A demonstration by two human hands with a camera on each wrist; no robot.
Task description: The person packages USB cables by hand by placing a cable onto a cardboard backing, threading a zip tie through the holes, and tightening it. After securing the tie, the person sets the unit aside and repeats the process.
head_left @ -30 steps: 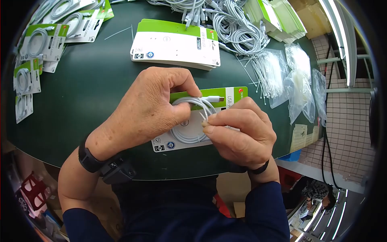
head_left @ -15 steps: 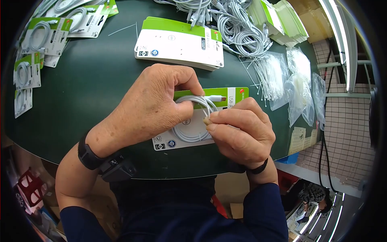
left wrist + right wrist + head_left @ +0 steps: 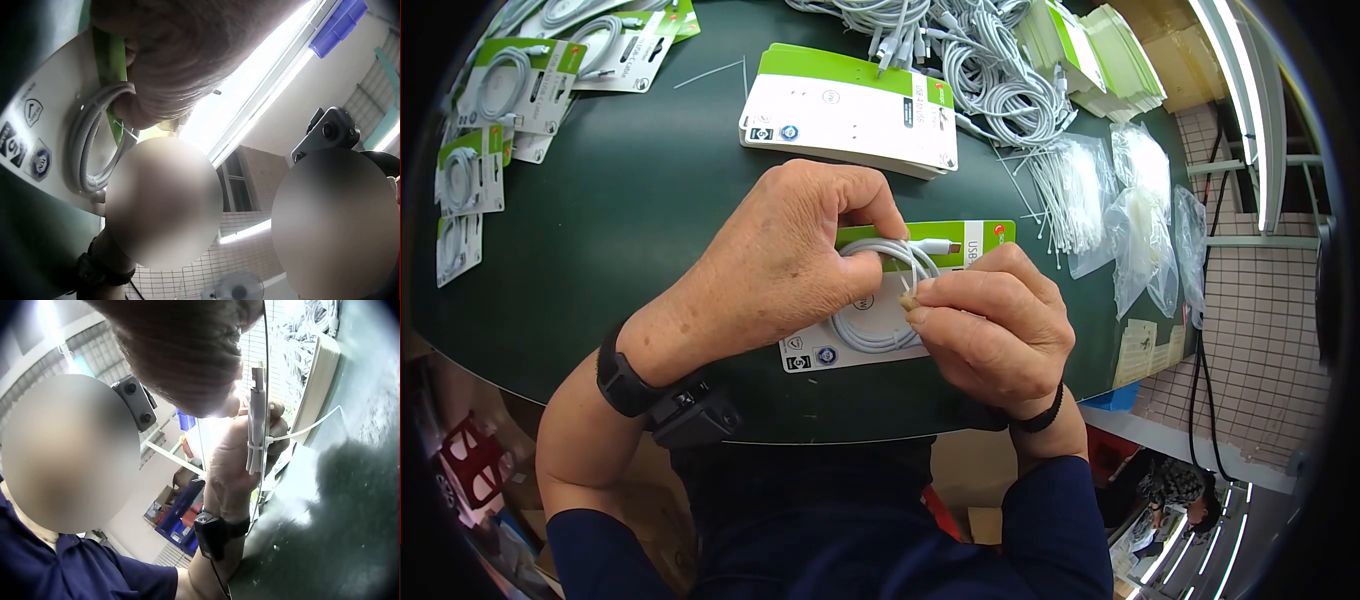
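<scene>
A white USB cable (image 3: 862,340) lies coiled on a green and white card (image 3: 805,352), its plug (image 3: 930,246) pointing right along the green band. My left hand (image 3: 770,265) grips coil and card at the upper left, thumb inside the loop and index finger by the plug. With thumb and forefinger, my right hand (image 3: 1005,320) pinches a thin white strand at the coil's right side. Below the card in the right wrist view, a cable tie (image 3: 311,431) sticks out from around the coil. The fingertips hide the strand's end.
Beyond the hands lies a stack of cards (image 3: 840,115), with a heap of cables (image 3: 1000,90) behind it and more cards (image 3: 1115,60) at far right. Loose cable ties (image 3: 1060,205) and plastic bags (image 3: 1145,215) lie right. Carded cables (image 3: 505,85) overlap at left.
The head view has shifted slightly, so the card stack appears a little further right. Both hands keep their holds; the right fingertips have moved up slightly against the coil.
</scene>
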